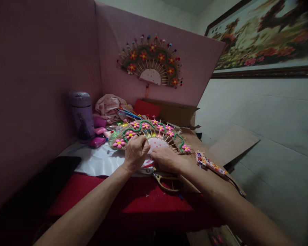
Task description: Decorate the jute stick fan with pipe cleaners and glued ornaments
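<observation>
the fan (160,128) sits mid-desk (156,203), just beyond my hands; i judge it light, its woven band fairly stiff, with the pink flowers (118,144) at left, the spotted panel (157,142) at centre and the thin sticks (158,134) likely fragile, so hold band or panel only. my left grip (137,150) is curled, knuckles up, before the band, forearm rising from lower left. my right grip (166,158) lies lower, fingers bent near the panel's lower edge, forearm from lower right; i cannot tell whether either is clamped on anything.
</observation>
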The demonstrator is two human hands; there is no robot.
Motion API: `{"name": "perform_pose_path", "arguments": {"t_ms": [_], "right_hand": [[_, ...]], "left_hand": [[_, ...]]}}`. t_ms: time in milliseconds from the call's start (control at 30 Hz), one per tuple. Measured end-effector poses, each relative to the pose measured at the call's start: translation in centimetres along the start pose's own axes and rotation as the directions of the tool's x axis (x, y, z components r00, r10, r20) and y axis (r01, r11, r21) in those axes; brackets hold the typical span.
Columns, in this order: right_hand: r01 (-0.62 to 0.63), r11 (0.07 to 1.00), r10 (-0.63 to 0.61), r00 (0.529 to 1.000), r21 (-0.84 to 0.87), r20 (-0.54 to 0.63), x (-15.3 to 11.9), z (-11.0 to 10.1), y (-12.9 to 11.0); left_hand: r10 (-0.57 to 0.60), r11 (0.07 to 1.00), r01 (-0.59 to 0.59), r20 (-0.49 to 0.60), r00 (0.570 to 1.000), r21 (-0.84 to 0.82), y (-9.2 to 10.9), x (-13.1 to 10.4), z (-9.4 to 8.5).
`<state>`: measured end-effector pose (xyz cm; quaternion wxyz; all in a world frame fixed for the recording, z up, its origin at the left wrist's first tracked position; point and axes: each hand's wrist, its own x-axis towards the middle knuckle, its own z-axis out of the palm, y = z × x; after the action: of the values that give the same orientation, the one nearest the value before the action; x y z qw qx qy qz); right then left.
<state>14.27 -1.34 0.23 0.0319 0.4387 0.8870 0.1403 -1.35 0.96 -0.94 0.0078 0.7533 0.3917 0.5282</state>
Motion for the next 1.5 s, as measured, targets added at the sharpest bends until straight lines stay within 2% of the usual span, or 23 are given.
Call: {"name": "perform_pose_path", "arguments": {"t_ms": [100, 233, 333, 400, 467, 567, 833, 1067, 1267, 1500], "right_hand": [[-0.07, 0.997, 0.074, 0.99, 0.037, -0.122, -0.3, -0.9, 0.5], [-0.219, 0.968, 0.244, 0.928, 0.119, -0.281, -0.1, -2.2, 0.9], [-0.283, 0.946, 0.323, 0.877, 0.161, -0.356, 0.4, -2.8, 0.7], [-0.301, 0.94, 0.341, 0.857, 0.162, -0.386, 0.7, -2.9, 0.5], [-0.311, 0.941, 0.339, 0.853, 0.134, -0.397, 0.9, -2.9, 0.3], [-0.316, 0.947, 0.311, 0.857, 0.056, -0.41, 1.1, -2.8, 0.1], [-0.292, 0.946, 0.177, 0.825, -0.138, -0.537, 2.0, -3.4, 0.1], [-0.252, 0.959, 0.117, 0.771, -0.131, -0.625, 3.2, -1.6, 0.6], [-0.256, 0.964, 0.155, 0.752, -0.068, -0.641, 3.1, -0.4, 0.3], [-0.277, 0.959, 0.17, 0.734, -0.061, -0.658, 2.6, -0.3, 0.5]], "left_hand": [[-0.078, 0.995, 0.074, -0.057, 0.995, -0.066, -0.2, 0.1, 0.2], [-0.191, 0.959, 0.169, -0.076, 0.979, -0.227, -0.5, 0.3, 0.3], [-0.128, 0.951, 0.108, -0.051, 0.99, -0.291, -0.7, 0.4, 0.3], [-0.033, 0.968, 0.024, -0.032, 0.999, -0.251, -0.8, 0.4, 0.3], [0.061, 0.988, -0.062, -0.011, 0.998, -0.143, -1.0, 0.4, 0.4], [0.133, 0.99, -0.133, -0.003, 0.991, 0.055, -1.4, 0.3, 0.7], [0.143, 0.927, -0.141, 0.021, 0.99, 0.348, -1.4, 0.3, 0.4], [0.084, 0.906, -0.105, 0.07, 0.994, 0.411, -1.1, 0.2, 0.4], [0.027, 0.906, -0.043, 0.045, 0.999, 0.421, -0.9, 0.1, 0.2], [0.079, 0.915, -0.12, 0.12, 0.99, 0.386, -0.9, 0.2, 0.3]]}}
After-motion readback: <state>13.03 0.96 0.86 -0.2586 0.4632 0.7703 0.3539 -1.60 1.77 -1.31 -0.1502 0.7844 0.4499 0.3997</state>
